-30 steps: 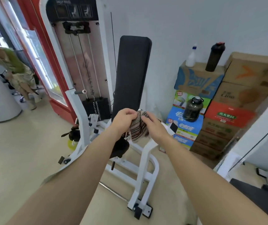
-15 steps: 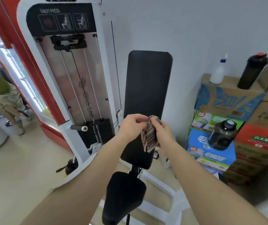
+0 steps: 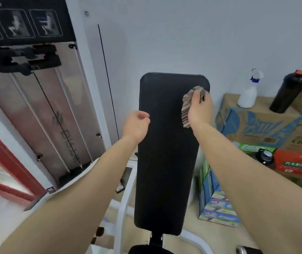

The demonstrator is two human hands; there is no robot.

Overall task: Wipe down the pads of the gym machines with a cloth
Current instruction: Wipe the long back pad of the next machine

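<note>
The tall black back pad (image 3: 165,158) of a chest press machine stands upright in the middle of the view. My right hand (image 3: 200,109) presses a bunched striped cloth (image 3: 187,107) against the pad's upper right corner. My left hand (image 3: 135,126) hovers at the pad's left edge with its fingers loosely curled and nothing in it. The top of the black seat pad (image 3: 143,250) shows at the bottom edge.
The weight stack and white frame (image 3: 42,116) stand to the left. Stacked cardboard boxes (image 3: 256,125) sit on the right, with a white spray bottle (image 3: 248,90) and a dark shaker bottle (image 3: 287,92) on top. A dark jug (image 3: 264,156) rests lower down.
I have come closer to the machine. My left hand let go of the cloth, and my right hand carried it up onto the back pad's upper right corner.
</note>
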